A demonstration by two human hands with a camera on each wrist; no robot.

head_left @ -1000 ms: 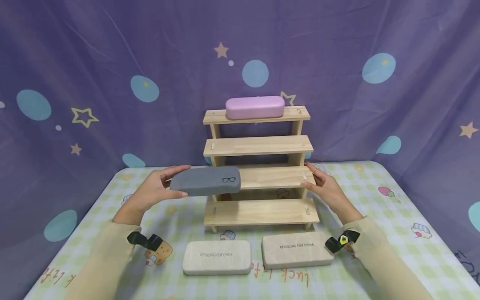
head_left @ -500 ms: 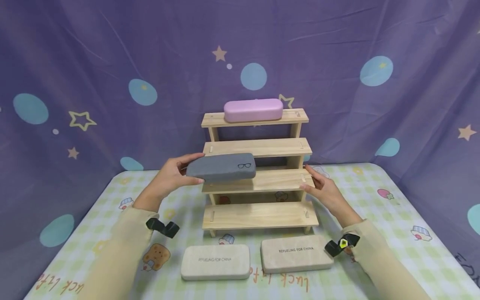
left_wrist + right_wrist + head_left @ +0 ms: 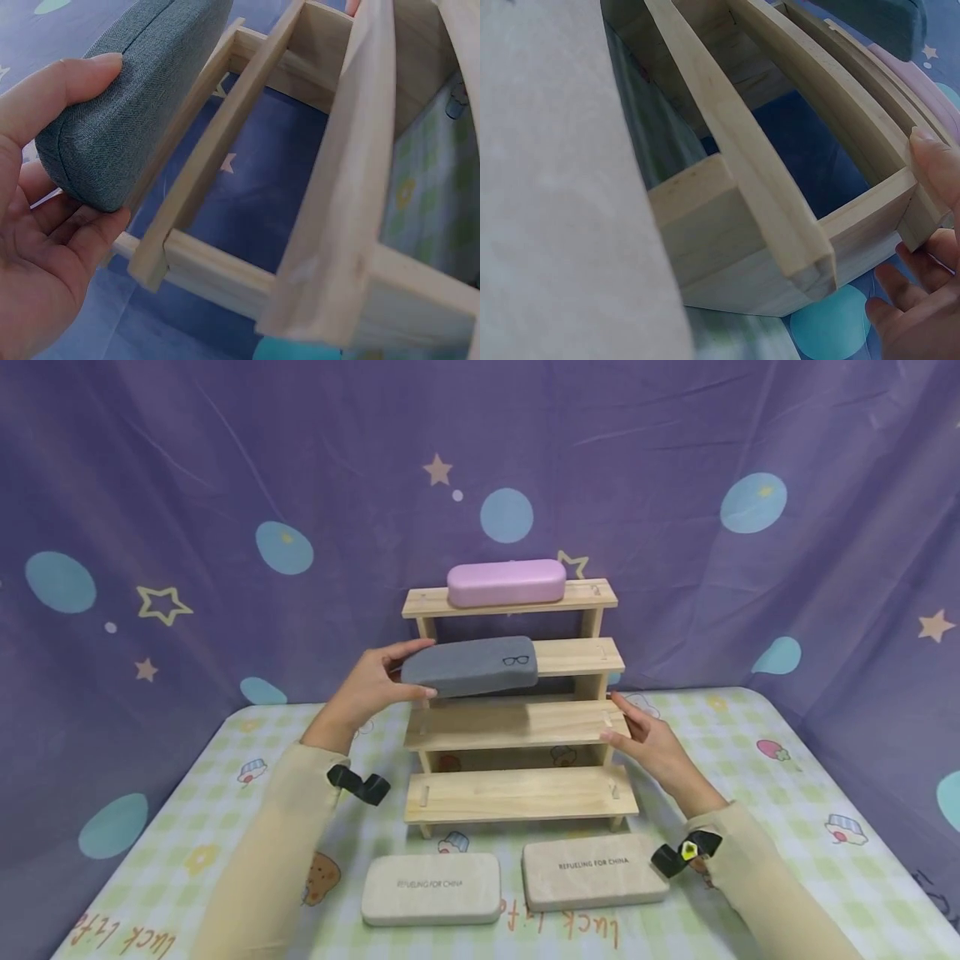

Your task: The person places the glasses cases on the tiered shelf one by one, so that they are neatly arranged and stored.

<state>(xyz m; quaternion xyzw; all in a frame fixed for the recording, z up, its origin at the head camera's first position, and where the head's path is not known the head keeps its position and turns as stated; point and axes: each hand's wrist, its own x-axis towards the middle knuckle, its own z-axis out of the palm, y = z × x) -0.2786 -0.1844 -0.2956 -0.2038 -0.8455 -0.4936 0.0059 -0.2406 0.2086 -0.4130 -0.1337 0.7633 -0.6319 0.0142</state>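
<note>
In the head view my left hand (image 3: 367, 687) grips the left end of a grey-blue glasses case (image 3: 471, 667) with a small spectacles print. The case is slightly tilted and overlaps the second shelf from the top in that view. Close up in the left wrist view, the thumb lies on one side of the fabric case (image 3: 146, 112) and the fingers on the other. My right hand (image 3: 660, 747) pinches the right end of the third board of a wooden stepped rack (image 3: 517, 793). In the right wrist view its thumb rests on the board, fingers underneath.
On the top shelf lies a pink glasses case (image 3: 506, 583). Two pale beige cases, a left one (image 3: 430, 906) and a right one (image 3: 592, 887), lie on the checked tablecloth (image 3: 187, 810) before the rack. Behind hangs a purple curtain (image 3: 360, 460).
My left hand has carried the grey-blue case up and to the right, from the third shelf's left end to in front of the second shelf. The right hand keeps its place on the rack.
</note>
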